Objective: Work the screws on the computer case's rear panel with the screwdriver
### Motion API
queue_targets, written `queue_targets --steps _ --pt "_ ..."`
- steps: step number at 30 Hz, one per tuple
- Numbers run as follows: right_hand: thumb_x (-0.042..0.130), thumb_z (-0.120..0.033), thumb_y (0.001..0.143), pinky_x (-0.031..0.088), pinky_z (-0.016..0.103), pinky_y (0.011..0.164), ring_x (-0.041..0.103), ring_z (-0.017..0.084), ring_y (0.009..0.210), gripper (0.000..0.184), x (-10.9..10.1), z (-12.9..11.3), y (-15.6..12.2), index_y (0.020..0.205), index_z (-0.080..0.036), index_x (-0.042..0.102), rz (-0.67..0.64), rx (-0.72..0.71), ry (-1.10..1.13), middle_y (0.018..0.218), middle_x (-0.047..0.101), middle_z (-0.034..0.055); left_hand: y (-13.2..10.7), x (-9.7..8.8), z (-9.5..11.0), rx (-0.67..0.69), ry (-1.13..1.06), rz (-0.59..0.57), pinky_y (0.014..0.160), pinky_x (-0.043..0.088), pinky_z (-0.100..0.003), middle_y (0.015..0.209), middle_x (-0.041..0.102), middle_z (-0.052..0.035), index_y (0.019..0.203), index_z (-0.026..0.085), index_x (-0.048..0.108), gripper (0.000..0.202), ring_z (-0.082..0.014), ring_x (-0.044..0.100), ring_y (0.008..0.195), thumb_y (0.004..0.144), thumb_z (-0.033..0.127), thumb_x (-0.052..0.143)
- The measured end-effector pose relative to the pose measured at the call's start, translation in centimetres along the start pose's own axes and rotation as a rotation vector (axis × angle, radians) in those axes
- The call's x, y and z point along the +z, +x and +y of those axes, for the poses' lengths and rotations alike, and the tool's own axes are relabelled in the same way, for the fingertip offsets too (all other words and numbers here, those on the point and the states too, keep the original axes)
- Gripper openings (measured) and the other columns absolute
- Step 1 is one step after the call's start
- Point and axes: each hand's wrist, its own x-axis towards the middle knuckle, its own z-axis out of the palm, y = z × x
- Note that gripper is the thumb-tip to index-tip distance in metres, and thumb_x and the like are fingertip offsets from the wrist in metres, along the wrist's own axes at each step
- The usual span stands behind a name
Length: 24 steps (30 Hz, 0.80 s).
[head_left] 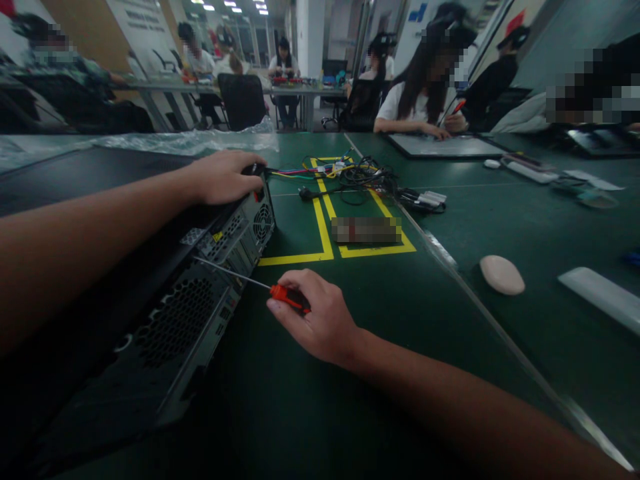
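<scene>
A black desktop computer case [170, 157] lies on its side at the left, its metal back panel [220, 293] with vents and ports turned toward my right side. My left hand [227, 177] lies over the case's far top edge, fingers and thumb bent around the corner. A small black and orange part shows by its fingertips; I cannot make out what it is. My right hand [320, 317] is closed around the red and black handle of a screwdriver [289, 298]. Its thin shaft points left, and the tip meets the back panel near the upper edge.
Bundled cables [367, 175] and a blurred-out box [367, 231] lie by yellow tape markings [327, 240]. To the right are a pale rounded object [502, 275] and a white bar [603, 297]. Clear plastic wrap [200, 140] lies behind the case. Several people sit beyond.
</scene>
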Motion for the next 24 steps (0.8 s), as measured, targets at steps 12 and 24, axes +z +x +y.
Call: queue_targets --steps 12,24 --pt "0.061 -0.039 0.105 0.056 0.031 0.082 0.068 0.018 0.089 0.023 -0.1 0.0 0.1 0.113 -0.017 0.067 0.000 -0.030 0.003 0.100 0.072 0.0064 -0.5 -0.6 1.0 -0.029 0.076 -0.049 0.121 0.037 -0.051 0.156 0.058 -0.0150 0.154 0.014 0.055 0.081 -0.0380 0.052 0.140 0.086 0.057 0.045" --pt "0.069 -0.043 0.100 0.060 0.031 0.082 0.073 0.018 0.090 0.034 0.3 -0.1 -0.2 0.124 -0.019 0.063 0.032 -0.001 0.043 0.108 0.076 0.0069 -0.2 -0.3 0.6 -0.003 0.098 -0.047 0.120 0.038 -0.051 0.155 0.058 -0.0195 0.156 0.010 0.053 0.082 -0.0398 0.053 0.139 0.087 0.055 0.044"
